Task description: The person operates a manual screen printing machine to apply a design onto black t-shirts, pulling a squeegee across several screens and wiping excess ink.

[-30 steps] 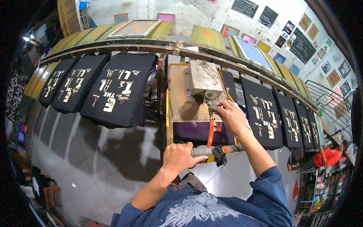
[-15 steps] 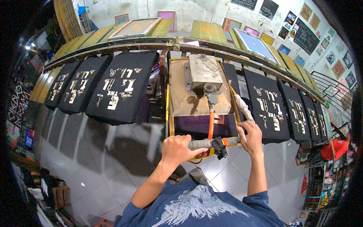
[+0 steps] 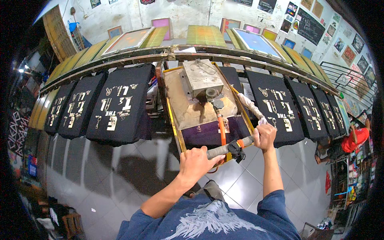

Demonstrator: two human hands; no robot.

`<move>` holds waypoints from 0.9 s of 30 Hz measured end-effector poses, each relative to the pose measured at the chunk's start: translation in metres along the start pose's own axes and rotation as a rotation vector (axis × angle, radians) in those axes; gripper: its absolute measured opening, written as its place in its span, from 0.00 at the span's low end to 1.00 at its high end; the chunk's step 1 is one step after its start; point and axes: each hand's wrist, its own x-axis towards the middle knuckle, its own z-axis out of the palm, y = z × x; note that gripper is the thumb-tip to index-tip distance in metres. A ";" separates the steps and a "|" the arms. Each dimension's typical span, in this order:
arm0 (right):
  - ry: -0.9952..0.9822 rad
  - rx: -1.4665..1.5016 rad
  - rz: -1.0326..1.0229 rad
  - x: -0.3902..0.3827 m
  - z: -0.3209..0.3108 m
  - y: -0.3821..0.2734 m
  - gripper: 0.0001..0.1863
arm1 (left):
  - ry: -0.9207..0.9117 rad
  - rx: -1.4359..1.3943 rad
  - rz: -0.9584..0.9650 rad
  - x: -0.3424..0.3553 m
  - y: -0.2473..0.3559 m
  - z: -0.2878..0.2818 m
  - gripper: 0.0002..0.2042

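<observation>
A wheeled-frame heating unit with a metal box [image 3: 202,78] on a square plate [image 3: 186,113] sits in a yellow frame [image 3: 172,120], over a dark purple shirt [image 3: 198,139]. An orange hose [image 3: 222,132] runs down from its valve [image 3: 218,104]. My left hand [image 3: 199,164] is closed round the grey wrapped handle bar [image 3: 217,151], left of some black cloth tied on it. My right hand [image 3: 265,137] grips the bar's right end, where the pale wrapped side pole [image 3: 248,105] meets it.
Black printed shirts [image 3: 116,104] lie on boards left and right [image 3: 272,108]. Behind runs a long rail [image 3: 152,54] with screens [image 3: 256,44] and olive boards. A person in red [image 3: 354,138] is at the right, beside cluttered shelves. Grey tiled floor [image 3: 100,184] lies below.
My right hand has left the valve and moved down to the handle corner. The unit has turned slightly, its near end swinging rightward relative to the rail. My left hand stays on the bar.
</observation>
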 end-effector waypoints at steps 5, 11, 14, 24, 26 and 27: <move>0.030 0.054 -0.026 0.009 0.009 0.032 0.14 | -0.041 -0.080 -0.031 0.012 0.018 0.005 0.34; 0.014 0.083 -0.050 0.017 0.009 0.065 0.13 | -0.030 -0.120 -0.044 0.027 0.039 0.012 0.33; -0.005 0.092 -0.038 0.020 0.015 0.080 0.14 | -0.080 -0.146 -0.114 0.035 0.049 0.011 0.32; 0.030 0.141 -0.078 0.027 0.022 0.110 0.14 | -0.005 -0.060 -0.228 0.044 0.078 0.024 0.30; 0.052 0.159 -0.098 0.028 0.024 0.114 0.14 | 0.011 -0.038 -0.244 0.046 0.083 0.025 0.31; 0.061 0.167 -0.111 0.030 0.024 0.115 0.14 | 0.036 -0.025 -0.248 0.046 0.084 0.027 0.31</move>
